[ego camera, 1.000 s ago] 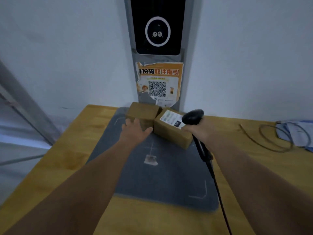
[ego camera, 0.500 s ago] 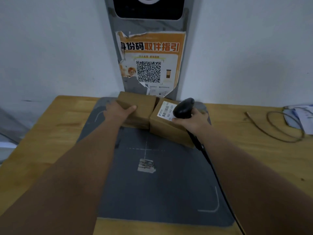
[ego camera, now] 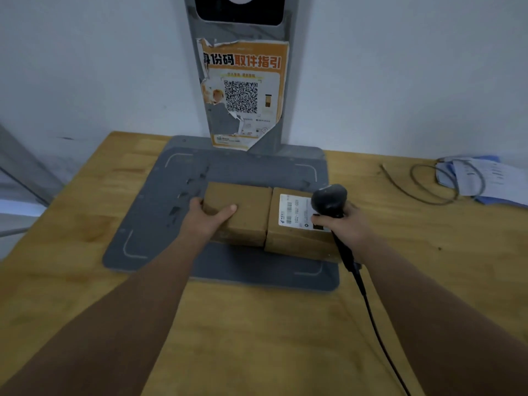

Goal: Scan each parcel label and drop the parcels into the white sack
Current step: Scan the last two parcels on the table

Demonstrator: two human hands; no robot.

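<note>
Possible misread at the label (ego camera: 294,212).
Grasping a box (ego camera: 243,215) with left hand (ego camera: 210,218), thumb on top; right hand (ego camera: 348,228) clenched round scanner (ego camera: 328,200), crowding the label, likely shading it.

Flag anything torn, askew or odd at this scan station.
The orange QR poster on the grey post is damaged: its top-left corner is ragged, and a patch is ripped from its lower left, showing the post behind. Nothing else stands out.

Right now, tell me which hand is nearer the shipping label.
Right. The right hand, gripping the scanner, meets the label at its corner; the left hand grips the neighbouring parcel, apart from it.
</note>
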